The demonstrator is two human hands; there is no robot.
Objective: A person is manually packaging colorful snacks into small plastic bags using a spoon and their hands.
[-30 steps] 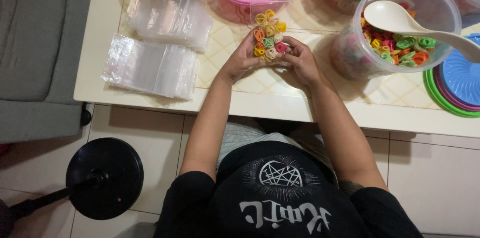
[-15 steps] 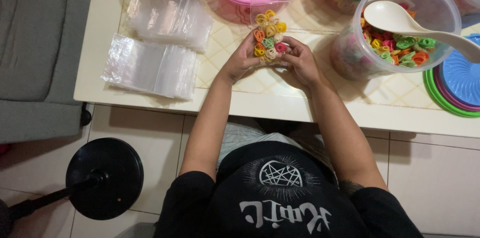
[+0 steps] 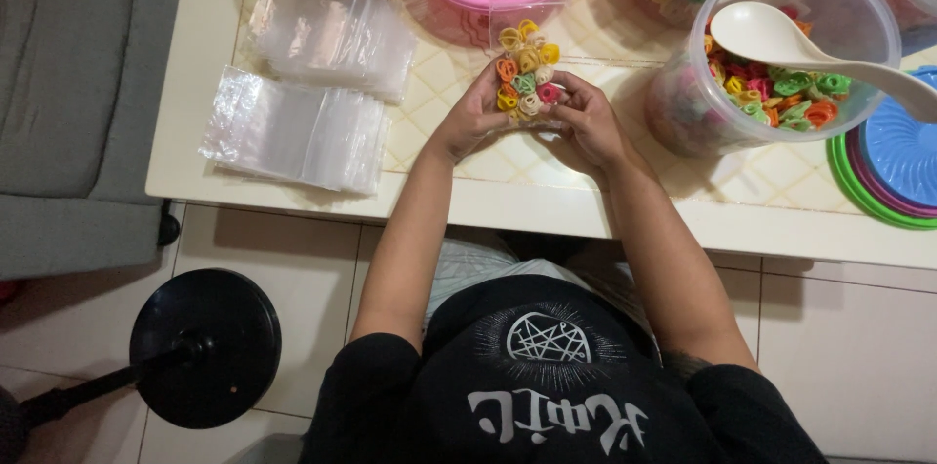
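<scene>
Holding unchanged | both hands closed on small bag of colourful crackers | nothing moved

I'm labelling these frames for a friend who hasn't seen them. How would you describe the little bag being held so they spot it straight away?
Start at the cream table, near its front edge in the middle. There the left hand and right hand hold a small clear bag between them. Unlike the flat empty bags stacked to the left, it is stuffed with colourful curled snacks.

Both hands, the left hand and right hand, hold as before at upper centre; only the view drifts faintly rightward.
</scene>
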